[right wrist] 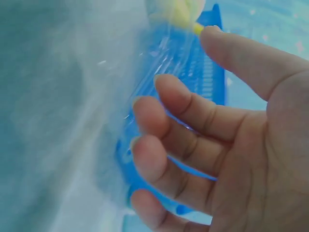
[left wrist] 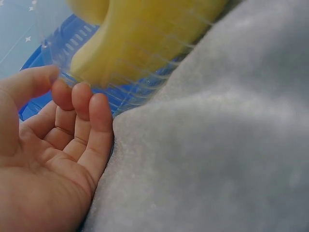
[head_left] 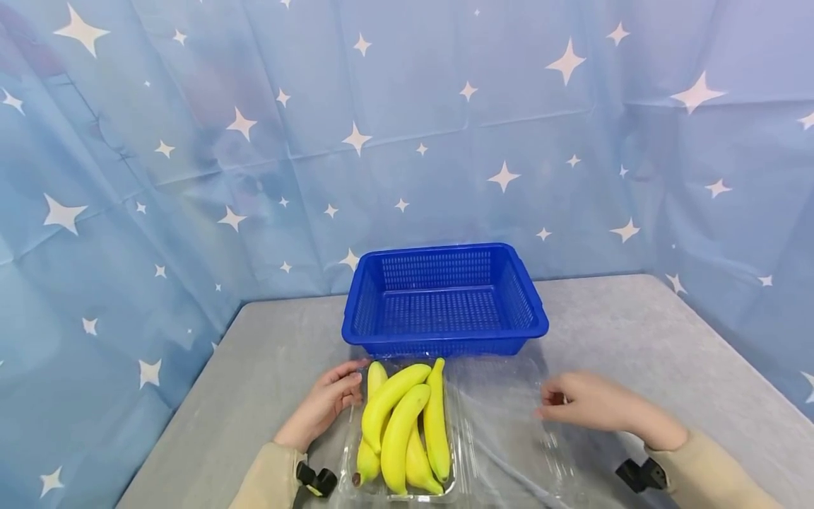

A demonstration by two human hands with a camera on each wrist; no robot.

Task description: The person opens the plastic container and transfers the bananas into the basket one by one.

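Note:
A clear plastic clamshell box (head_left: 459,463) lies open on the table, with several yellow bananas (head_left: 399,429) piled in its left half. Its transparent lid (head_left: 502,417) is spread out to the right. My left hand (head_left: 327,401) is at the box's upper left side, fingers loosely bent; in the left wrist view the thumb and fingertips (left wrist: 100,108) are right at the clear wall. My right hand (head_left: 588,401) hovers by the lid's right edge. In the right wrist view its fingers (right wrist: 149,154) are relaxed and apart, with nothing between them and the thumb.
A blue perforated plastic basket (head_left: 445,343) stands just behind the box, with nothing in it. The grey table (head_left: 286,339) reaches back to a blue star-patterned cloth (head_left: 407,127), which hangs behind it and on both sides.

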